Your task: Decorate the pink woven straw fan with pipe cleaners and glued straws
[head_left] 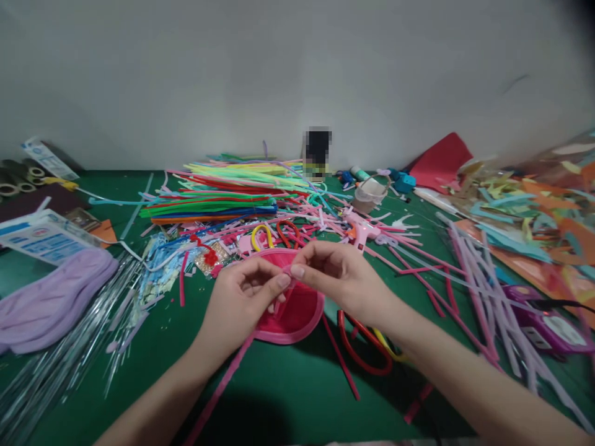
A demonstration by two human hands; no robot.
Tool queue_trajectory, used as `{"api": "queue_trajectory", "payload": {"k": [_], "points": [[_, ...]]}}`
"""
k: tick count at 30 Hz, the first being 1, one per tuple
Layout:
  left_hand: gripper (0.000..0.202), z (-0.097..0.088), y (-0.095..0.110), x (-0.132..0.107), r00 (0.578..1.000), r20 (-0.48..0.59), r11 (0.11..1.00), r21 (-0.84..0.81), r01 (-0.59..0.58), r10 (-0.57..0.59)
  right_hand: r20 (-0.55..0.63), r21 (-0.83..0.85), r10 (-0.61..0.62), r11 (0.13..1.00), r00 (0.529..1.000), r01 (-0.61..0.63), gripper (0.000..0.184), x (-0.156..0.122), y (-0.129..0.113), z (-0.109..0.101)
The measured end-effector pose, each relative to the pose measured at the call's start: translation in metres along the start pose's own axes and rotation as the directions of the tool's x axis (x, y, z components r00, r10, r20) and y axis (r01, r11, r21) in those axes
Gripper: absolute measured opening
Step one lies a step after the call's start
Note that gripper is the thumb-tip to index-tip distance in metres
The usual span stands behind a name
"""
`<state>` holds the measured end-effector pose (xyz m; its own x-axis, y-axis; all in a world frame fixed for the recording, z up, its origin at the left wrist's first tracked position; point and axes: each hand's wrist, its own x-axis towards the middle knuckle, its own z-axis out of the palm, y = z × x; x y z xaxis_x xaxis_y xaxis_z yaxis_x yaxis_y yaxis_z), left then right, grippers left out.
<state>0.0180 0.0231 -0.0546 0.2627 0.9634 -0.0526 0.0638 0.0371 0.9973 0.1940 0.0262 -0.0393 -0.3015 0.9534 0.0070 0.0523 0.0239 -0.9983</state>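
Note:
My left hand (pixel 242 297) and my right hand (pixel 337 272) meet over the middle of the green table (pixel 279 384), fingertips pinched together on a thin pink strip (pixel 218 390) that trails down toward me. Just beneath the hands lies a shallow pink oval dish (pixel 297 313). The fingers of both hands are closed on the strip.
A heap of coloured strips (pixel 223 192) lies behind the hands. Red-handled scissors (pixel 362 347) rest to the right of the dish. A purple cloth (pixel 51 303) and clear sticks (pixel 69 353) are at the left. Cut paper scraps (pixel 520 210) and a purple glue gun (pixel 548 322) fill the right.

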Motion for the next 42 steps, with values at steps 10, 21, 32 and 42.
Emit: {"api": "queue_trajectory", "payload": {"k": [10, 21, 32, 42], "points": [[0.021, 0.012, -0.014, -0.001, 0.992, -0.125, 0.973, -0.229, -0.033, 0.004, -0.347, 0.232, -0.019, 0.967, 0.938, 0.106, 0.026, -0.005, 0.023, 0.037], [0.013, -0.005, -0.002, 0.006, 0.967, 0.135, 0.895, 0.369, -0.251, 0.216, 0.26, -0.21, 0.119, 0.976, 0.958, -0.064, 0.011, 0.007, -0.012, -0.025], [0.021, -0.002, -0.001, 0.006, 0.998, 0.049, 0.988, 0.148, -0.038, 0.031, 0.168, -0.026, 0.121, 0.993, 0.978, -0.119, 0.023, 0.005, -0.003, -0.02], [0.021, -0.009, 0.0, 0.007, 0.955, 0.177, 0.835, 0.465, -0.293, 0.236, 0.275, -0.13, 0.193, 0.978, 0.942, -0.163, 0.029, 0.003, 0.001, -0.024]]}}
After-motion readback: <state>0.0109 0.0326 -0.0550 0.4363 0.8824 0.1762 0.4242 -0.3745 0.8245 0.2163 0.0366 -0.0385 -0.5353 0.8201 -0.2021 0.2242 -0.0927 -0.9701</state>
